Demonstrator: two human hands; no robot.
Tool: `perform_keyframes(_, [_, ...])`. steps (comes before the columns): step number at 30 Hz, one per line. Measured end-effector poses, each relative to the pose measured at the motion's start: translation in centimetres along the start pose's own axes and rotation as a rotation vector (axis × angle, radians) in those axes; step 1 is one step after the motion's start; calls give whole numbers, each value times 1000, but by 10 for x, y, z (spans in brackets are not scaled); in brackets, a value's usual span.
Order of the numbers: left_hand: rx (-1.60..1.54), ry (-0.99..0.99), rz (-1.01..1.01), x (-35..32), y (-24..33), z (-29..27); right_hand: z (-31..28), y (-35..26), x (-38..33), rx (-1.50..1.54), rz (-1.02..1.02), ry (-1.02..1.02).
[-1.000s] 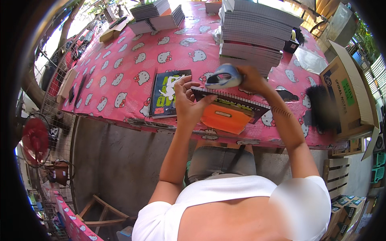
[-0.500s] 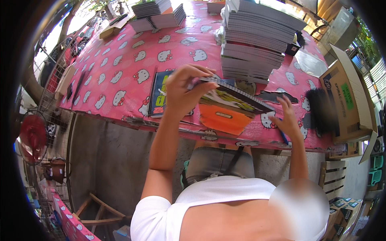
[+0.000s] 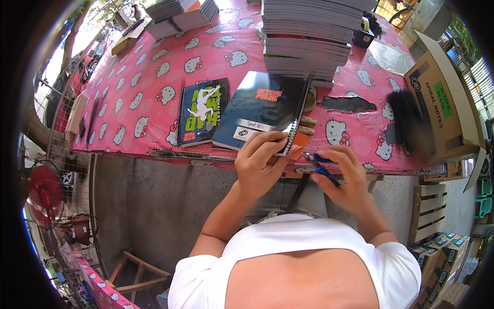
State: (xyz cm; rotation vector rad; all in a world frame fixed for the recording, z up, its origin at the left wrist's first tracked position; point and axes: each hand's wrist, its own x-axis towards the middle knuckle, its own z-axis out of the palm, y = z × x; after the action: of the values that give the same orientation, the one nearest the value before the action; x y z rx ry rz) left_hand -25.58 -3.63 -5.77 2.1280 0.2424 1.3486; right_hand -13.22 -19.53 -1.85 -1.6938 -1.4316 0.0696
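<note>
My left hand (image 3: 260, 160) grips the lower corner of a dark spiral notebook (image 3: 257, 109), thumb and fingers closed near the bottom end of its wire coil (image 3: 297, 123). The notebook lies back cover up, the coil along its right side. In my right hand (image 3: 350, 177) is a pair of blue-handled pliers (image 3: 325, 169), their jaws close to the coil's lower end. An orange block (image 3: 302, 142) shows partly under the coil edge. To the left, a second spiral notebook (image 3: 200, 112) with a green and white cover lies partly under the dark one.
A tall stack of notebooks (image 3: 309, 49) stands beyond my hands, with another stack (image 3: 182, 20) at the far left. An open cardboard box (image 3: 437, 103) and a bundle of black coils (image 3: 406, 121) are at right. The pink tablecloth (image 3: 149, 98) has a torn patch.
The raised notebook has come down and turned, its coil now at the right. My left hand has moved to its lower corner. My right hand has picked up the blue pliers from the table.
</note>
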Motion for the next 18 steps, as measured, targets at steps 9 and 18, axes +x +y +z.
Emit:
perform_keyframes(9, [39,7,112,4,-2,-2,14,14,2,412,229,-188])
perform_keyframes(18, [-52,1081,-516,6,-113,-75,-23,134,-21,-427,169,181])
